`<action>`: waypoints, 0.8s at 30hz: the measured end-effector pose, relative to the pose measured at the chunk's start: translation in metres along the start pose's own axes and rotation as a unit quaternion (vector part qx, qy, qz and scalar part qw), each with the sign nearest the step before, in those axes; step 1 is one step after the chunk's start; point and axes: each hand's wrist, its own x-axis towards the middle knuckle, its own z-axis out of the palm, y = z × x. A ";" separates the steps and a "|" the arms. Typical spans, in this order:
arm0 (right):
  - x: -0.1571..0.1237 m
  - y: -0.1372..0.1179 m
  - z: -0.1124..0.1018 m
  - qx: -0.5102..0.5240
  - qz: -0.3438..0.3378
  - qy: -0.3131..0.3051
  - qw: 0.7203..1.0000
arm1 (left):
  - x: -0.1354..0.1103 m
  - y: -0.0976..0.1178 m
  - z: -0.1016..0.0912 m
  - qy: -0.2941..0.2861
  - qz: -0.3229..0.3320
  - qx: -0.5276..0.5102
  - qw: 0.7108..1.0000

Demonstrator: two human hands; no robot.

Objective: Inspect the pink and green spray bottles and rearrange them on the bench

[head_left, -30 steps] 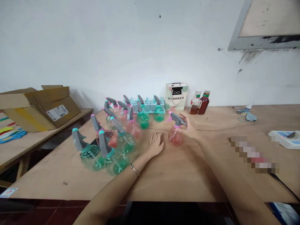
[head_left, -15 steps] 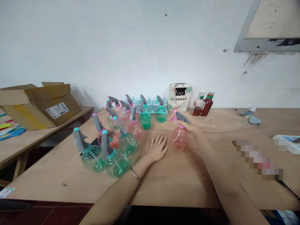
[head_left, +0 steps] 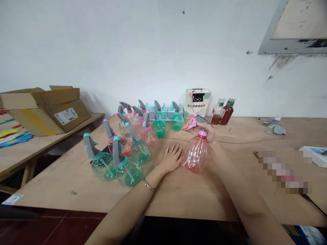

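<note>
My right hand (head_left: pixel 209 133) is closed around the neck of a pink spray bottle (head_left: pixel 196 154), under its pink and grey trigger head. The bottle is see-through and tilts a little, its base toward me; whether it touches the table I cannot tell. Just left of it, my left hand (head_left: pixel 171 159) lies flat on the wooden table (head_left: pixel 184 200) with fingers stretched out, holding nothing. Left of that hand stand several more spray bottles, among them a green spray bottle (head_left: pixel 129 173) nearest me and a pink spray bottle (head_left: pixel 149 137) further back.
A paper bag (head_left: pixel 197 103) and two sauce bottles (head_left: pixel 227 112) stand by the wall. Behind the spray bottles is a pale blue rack (head_left: pixel 167 114). A cardboard box (head_left: pixel 56 112) sits on the left table. To the right lie a small glue bottle (head_left: pixel 275 121) and a blurred-out object (head_left: pixel 283 172).
The pink spray bottle in my right hand has come nearer to me and looks larger, its base now tilted toward me. My left hand stays flat on the table. The view has shifted slightly.
</note>
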 end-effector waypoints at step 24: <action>-0.009 0.022 0.013 -0.100 0.109 -0.122 0.982 | -0.001 -0.001 0.000 0.021 0.009 -0.016 1.000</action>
